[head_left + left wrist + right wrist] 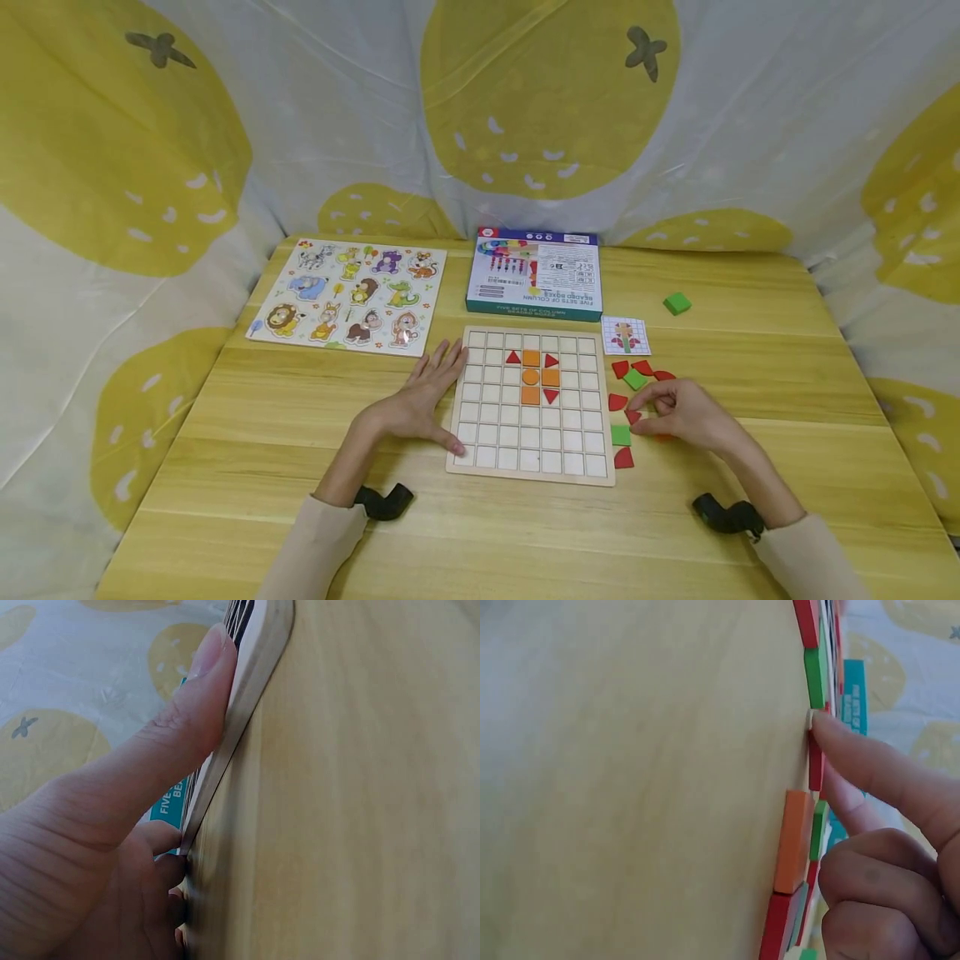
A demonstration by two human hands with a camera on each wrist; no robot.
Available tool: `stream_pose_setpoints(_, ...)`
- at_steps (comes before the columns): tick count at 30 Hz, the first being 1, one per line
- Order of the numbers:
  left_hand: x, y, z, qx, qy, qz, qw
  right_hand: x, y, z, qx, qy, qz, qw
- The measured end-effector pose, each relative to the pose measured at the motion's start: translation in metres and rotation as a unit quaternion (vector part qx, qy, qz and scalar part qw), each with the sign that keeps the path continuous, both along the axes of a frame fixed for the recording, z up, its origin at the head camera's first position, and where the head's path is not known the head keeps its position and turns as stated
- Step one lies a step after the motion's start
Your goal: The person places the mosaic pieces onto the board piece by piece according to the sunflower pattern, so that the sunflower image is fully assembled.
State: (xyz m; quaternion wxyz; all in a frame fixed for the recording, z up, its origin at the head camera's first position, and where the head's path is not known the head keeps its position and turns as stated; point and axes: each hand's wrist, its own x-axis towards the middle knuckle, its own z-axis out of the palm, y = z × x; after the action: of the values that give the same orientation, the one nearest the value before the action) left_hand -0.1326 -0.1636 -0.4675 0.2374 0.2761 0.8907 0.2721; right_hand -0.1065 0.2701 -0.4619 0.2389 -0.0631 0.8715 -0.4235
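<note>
A wooden grid board (480,460) lies on the table. Orange squares, an orange circle (531,377) and red triangles (551,397) sit in its upper middle cells. My left hand (415,406) rests on the board's left edge, fingers spread toward the top and thumb (199,705) on the lower left corner. Right of the board, my right hand (686,414) pinches a small red tile (816,761) between thumb and index finger, low at the table; the fingers partly hide its shape. Around it lie red quarter-round tiles (624,457) and green square tiles (620,435).
A printed pattern card (626,336) lies beyond the loose tiles, beside a boxed toy set (534,275). An animal puzzle board (348,296) is at the back left. A green block (677,303) stands apart at the back right. An orange tile (793,840) lies near the right hand.
</note>
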Motion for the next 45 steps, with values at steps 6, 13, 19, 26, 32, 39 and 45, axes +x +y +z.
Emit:
stream_pose_setpoints(6, 0.000, 0.000, 0.000, -0.005, 0.000, 0.001, 1.0000, -0.003, 0.001, 0.003, 0.006, 0.000, -0.009, 0.9999)
stream_pose_setpoints(13, 0.001, 0.000, 0.002, -0.002, -0.002, 0.003, 1.0000, -0.005, 0.002, 0.000, -0.003, -0.025, -0.026, 0.9994)
stream_pose_setpoints(19, 0.000, 0.001, 0.002, -0.003, -0.002, 0.000, 1.0000, -0.005, 0.003, 0.003, 0.017, -0.002, -0.024, 0.9996)
stream_pose_setpoints(26, 0.000, -0.001, 0.001, 0.001, -0.003, 0.004, 1.0000, -0.011, -0.016, 0.017, 0.001, 0.022, -0.030, 0.9993)
stream_pose_setpoints(32, 0.000, 0.000, 0.000, 0.006, -0.001, 0.003, 1.0000, -0.025, -0.071, 0.022, -0.039, 0.013, -0.013, 0.9991)
stream_pose_setpoints(39, 0.000, 0.000, 0.001, -0.002, 0.000, -0.002, 1.0000, -0.036, -0.133, 0.017, -0.070, 0.001, 0.013, 0.9975)
stream_pose_setpoints(45, 0.001, 0.000, 0.000, -0.005, 0.002, 0.002, 1.0000, -0.042, -0.157, 0.008, -0.048, 0.007, 0.024, 0.9985)
